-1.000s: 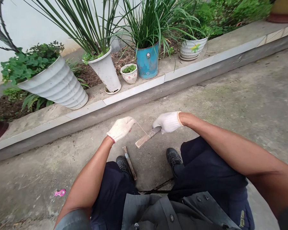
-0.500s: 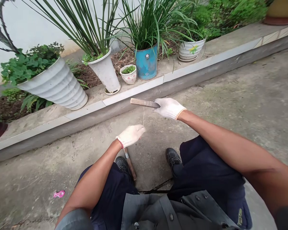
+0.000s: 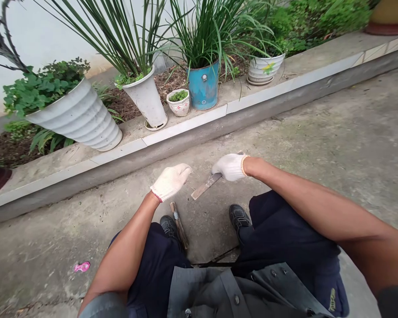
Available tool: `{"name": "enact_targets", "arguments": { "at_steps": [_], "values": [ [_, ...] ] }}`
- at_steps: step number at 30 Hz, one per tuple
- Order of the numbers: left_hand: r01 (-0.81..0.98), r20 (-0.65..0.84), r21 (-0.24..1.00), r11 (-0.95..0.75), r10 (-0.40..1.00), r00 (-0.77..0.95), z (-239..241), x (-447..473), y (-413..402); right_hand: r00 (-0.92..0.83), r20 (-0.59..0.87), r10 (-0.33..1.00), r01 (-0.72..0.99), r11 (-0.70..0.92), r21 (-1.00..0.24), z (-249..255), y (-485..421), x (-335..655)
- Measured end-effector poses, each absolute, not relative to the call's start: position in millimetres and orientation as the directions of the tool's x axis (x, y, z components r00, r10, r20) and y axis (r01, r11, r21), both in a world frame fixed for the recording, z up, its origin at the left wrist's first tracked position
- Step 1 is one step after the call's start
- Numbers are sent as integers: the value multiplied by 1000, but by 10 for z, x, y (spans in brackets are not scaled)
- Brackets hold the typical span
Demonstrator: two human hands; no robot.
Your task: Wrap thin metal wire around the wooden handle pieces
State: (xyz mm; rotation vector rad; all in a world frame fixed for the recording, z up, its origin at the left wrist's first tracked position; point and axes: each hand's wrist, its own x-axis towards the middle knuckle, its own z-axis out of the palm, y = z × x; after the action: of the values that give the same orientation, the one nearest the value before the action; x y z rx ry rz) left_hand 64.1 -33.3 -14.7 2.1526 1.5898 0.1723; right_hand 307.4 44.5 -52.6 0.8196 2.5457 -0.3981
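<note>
My right hand [image 3: 230, 167], in a white knit glove, is closed round a flat wooden piece [image 3: 202, 190]. Its bare wooden end slants down to the left, and pale string [image 3: 213, 179] is wound about it beside a dark part near my fingers. The far end pokes out a little behind the glove. My left hand [image 3: 172, 180], gloved too, is raised to the left with thumb and fingers pinched together. The thin string that ran to these fingers hardly shows now. On the ground below lies a bound wooden stick [image 3: 179, 225], beside my left shoe [image 3: 169, 227].
A low tiled ledge [image 3: 185, 132] crosses ahead, carrying a ribbed white pot [image 3: 82, 117], a tall white pot [image 3: 147, 99], a small flowered pot [image 3: 178, 106] and a blue bucket [image 3: 203, 88] with plants. A pink scrap [image 3: 82, 266] lies on the concrete at left.
The wooden piece has turned so its bare end points down-left, as my right hand came lower and slightly right. My left hand has moved up and left, uncovering the stick's upper end.
</note>
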Motion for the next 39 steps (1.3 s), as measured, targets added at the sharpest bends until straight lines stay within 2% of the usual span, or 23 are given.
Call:
{"name": "enact_targets", "arguments": {
  "at_steps": [4, 6, 9, 13, 16, 22, 27, 31, 34, 37, 39],
  "values": [
    [904, -156, 379, -198, 949, 273, -264, 502, -216, -824, -391, 411, 547, 759, -354, -371, 318, 3096],
    [906, -153, 364, -218, 945, 289, -331, 457, -172, -830, -343, 440, 556, 709, -434, -259, 303, 3135],
    [880, -169, 374, -291, 912, 374, -400, 475, -162, -804, -244, 542, 586, 654, -478, -134, 331, 3177],
    [877, -252, 404, -262, 889, 382, -435, 670, -267, -666, -139, 733, 704, 557, -441, -120, 429, 3166],
    [832, -267, 452, -321, 842, 469, -447, 838, -373, -510, -100, 854, 817, 445, -368, -195, 511, 3149],
    [804, -337, 542, -245, 813, 475, -432, 975, -510, -348, -67, 935, 931, 336, -143, -321, 552, 3144],
    [819, -304, 513, -258, 837, 454, -329, 933, -523, -454, -104, 885, 890, 456, -10, -383, 521, 3097],
    [858, -231, 443, -261, 891, 391, -235, 821, -440, -593, -324, 737, 778, 628, 2, -507, 512, 3068],
    [892, -210, 399, -213, 926, 315, -210, 708, -341, -694, -463, 552, 658, 746, -97, -532, 456, 3076],
    [905, -219, 374, -201, 930, 297, -243, 608, -251, -789, -449, 420, 570, 774, -277, -435, 360, 3106],
    [905, -223, 369, -214, 924, 310, -297, 571, -214, -831, -404, 383, 538, 739, -406, -330, 303, 3130]
  ]
}}
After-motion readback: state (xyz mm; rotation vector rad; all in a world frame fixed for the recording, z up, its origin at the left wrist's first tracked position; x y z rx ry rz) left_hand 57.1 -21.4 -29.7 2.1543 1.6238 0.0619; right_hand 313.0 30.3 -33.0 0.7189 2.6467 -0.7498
